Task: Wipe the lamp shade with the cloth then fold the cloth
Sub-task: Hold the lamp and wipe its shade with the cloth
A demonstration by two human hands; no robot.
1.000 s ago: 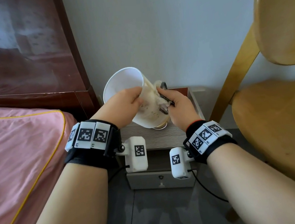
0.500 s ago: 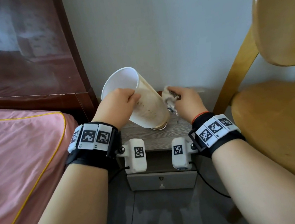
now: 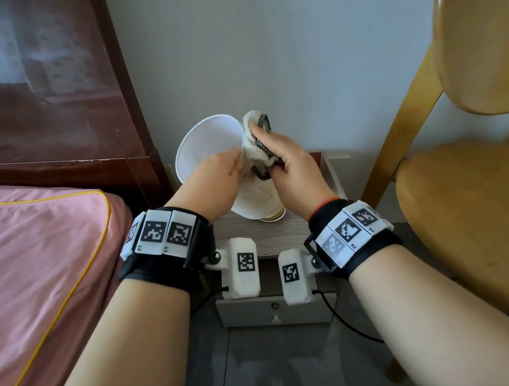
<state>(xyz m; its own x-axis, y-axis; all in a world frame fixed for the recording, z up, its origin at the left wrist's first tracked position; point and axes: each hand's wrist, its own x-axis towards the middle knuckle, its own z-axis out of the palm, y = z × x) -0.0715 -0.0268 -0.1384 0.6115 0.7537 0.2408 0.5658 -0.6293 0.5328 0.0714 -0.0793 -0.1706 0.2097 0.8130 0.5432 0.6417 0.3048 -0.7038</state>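
White lamp shade [image 3: 207, 147] was held tilted over the nightstand [image 3: 272, 239], gripped on its near side by the left hand [image 3: 213, 185]. A bunched cloth [image 3: 257, 140] was clutched in the right hand [image 3: 293, 174] and pressed against the shade's upper rim.

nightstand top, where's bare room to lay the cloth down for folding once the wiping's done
The nightstand shows a bare strip along its front edge, between the lamp base and the drawer front. The back is crowded: the tilted lamp shade, the left hand gripping it and the right hand pressing the cloth on it. The chair seat offers wider bare room.
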